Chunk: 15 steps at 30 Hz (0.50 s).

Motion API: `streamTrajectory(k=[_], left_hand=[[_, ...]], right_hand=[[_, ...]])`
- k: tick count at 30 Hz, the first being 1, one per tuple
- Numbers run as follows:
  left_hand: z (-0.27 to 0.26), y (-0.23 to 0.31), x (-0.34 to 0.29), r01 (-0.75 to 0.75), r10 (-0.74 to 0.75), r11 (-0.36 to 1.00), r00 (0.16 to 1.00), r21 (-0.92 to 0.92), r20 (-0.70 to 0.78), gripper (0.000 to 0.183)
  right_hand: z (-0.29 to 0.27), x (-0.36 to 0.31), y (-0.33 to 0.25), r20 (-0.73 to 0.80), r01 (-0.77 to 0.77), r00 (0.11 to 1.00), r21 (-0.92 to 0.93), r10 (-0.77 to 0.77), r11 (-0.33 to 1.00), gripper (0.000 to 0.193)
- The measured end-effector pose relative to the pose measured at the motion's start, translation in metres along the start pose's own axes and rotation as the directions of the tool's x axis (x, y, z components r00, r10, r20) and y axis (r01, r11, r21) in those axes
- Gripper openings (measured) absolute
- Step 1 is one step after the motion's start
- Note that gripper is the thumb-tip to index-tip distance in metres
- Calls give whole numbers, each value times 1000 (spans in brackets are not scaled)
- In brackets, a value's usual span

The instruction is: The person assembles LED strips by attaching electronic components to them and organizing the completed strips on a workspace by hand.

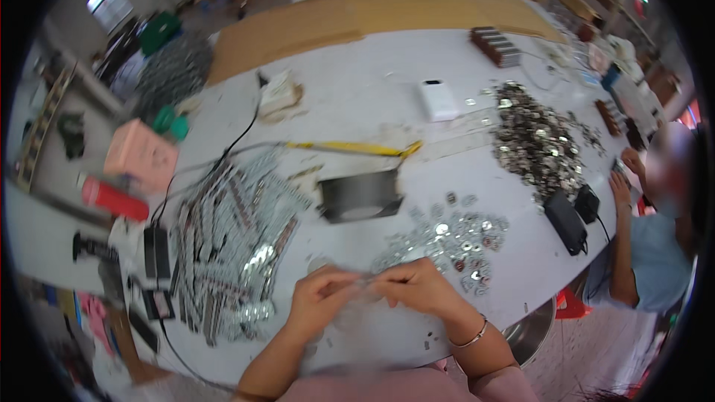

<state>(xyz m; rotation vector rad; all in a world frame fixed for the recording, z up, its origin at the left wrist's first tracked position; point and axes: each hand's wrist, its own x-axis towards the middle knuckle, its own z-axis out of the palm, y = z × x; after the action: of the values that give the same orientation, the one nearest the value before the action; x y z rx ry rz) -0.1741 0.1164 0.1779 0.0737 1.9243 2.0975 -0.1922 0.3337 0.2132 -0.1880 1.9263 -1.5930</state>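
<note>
My left hand [322, 298] and my right hand [418, 286] meet above the near part of the white table, fingertips pinched close together. Whatever is between them is blurred and too small to name. Just beyond my right hand spreads a loose heap of small silvery metal pieces [465, 242], some round. To the left of my left hand lies a wide pile of long metal strips [234, 246], grey and brownish. A dark shallow tray [361, 195] with a shiny middle rests ahead of both hands.
A yellow-handled tool [346, 148] lies behind the tray. Farther right are a white box-shaped device [438, 100], a big heap of shiny metal parts [538, 141] and black power adapters [566, 222]. Another person [655, 246] sits at the right edge. Cables and a red bottle [115, 199] are left.
</note>
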Motion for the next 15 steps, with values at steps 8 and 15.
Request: streamTrajectory(k=[8, 15], left_hand=[[-6, 10, 0, 13, -4, 996, 995, -90, 103, 27], [-18, -7, -1, 116, -84, 979, 979, -170, 186, 27]], right_hand=[[13, 9, -1, -138, -45, 988, 153, 66, 987, 15], [20, 11, 5, -80, -52, 995, 175, 67, 983, 23]])
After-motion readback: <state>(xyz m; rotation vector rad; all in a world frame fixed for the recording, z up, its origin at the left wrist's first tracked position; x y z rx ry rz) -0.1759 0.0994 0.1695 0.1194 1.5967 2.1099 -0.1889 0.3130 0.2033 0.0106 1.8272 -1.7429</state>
